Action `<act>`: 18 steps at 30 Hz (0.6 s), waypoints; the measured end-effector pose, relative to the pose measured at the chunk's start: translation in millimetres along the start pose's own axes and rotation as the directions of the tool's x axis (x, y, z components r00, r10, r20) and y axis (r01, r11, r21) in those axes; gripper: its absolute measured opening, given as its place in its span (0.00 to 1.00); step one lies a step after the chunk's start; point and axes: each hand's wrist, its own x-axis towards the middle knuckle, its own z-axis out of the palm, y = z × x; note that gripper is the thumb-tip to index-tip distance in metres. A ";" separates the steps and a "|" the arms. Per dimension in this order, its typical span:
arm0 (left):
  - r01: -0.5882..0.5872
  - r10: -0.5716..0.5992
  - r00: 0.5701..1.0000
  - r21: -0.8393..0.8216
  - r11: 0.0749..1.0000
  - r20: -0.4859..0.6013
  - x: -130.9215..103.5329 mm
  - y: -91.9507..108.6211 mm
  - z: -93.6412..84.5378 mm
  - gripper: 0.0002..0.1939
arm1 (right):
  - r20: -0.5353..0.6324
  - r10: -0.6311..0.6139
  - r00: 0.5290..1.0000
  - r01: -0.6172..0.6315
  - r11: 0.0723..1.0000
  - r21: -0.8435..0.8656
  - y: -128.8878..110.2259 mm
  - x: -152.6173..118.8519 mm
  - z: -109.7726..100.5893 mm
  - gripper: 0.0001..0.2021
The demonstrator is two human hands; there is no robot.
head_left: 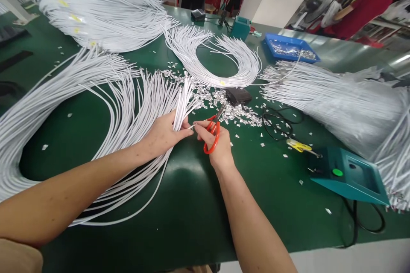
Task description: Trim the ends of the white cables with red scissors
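My left hand point(166, 130) is closed around several white cables point(182, 111), whose ends stick up past its thumb and fingers. Red-handled scissors point(215, 134) hang on my right hand point(221, 147), their blades pointing up and away. The thumb and forefinger of that hand pinch the tip of one cable, close to the left thumb. A large loop of white cables point(60, 94) curves around the left side and passes under my left arm. Small silvery scraps point(237, 115) lie scattered just beyond both hands.
A teal device with a green button point(337, 172) stands at the right, with yellow pliers-like clips point(299, 145) beside it. Further back are a blue tray point(272, 47) of small metal pieces, a black block point(238, 96) and more cable bundles point(105, 8). A person's red sleeve point(365, 15) shows beyond the table.
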 end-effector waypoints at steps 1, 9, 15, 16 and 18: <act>0.006 -0.006 1.000 0.001 1.000 0.001 0.0 0.7 -0.5 0.11 | 0.000 0.006 1.000 -0.006 1.000 0.008 0.2 -0.1 0.1 0.08; -0.003 0.008 0.999 -0.139 0.990 0.036 4.4 -3.5 0.0 0.10 | 0.073 0.117 0.990 -0.133 0.946 0.294 10.7 5.0 3.1 0.05; -0.094 0.087 0.993 -0.086 0.992 -0.082 -0.7 -2.5 2.8 0.06 | -0.009 0.136 0.991 -0.125 0.935 0.332 15.0 2.0 11.0 0.04; -0.086 0.082 0.996 -0.117 0.989 -0.044 -1.4 -1.4 2.2 0.07 | -0.025 0.130 0.991 -0.115 0.936 0.332 15.6 2.7 11.2 0.04; -0.047 0.057 0.998 -0.218 0.975 0.040 -2.0 0.0 1.3 0.11 | -0.050 0.130 0.990 -0.105 0.935 0.337 15.8 5.0 9.1 0.05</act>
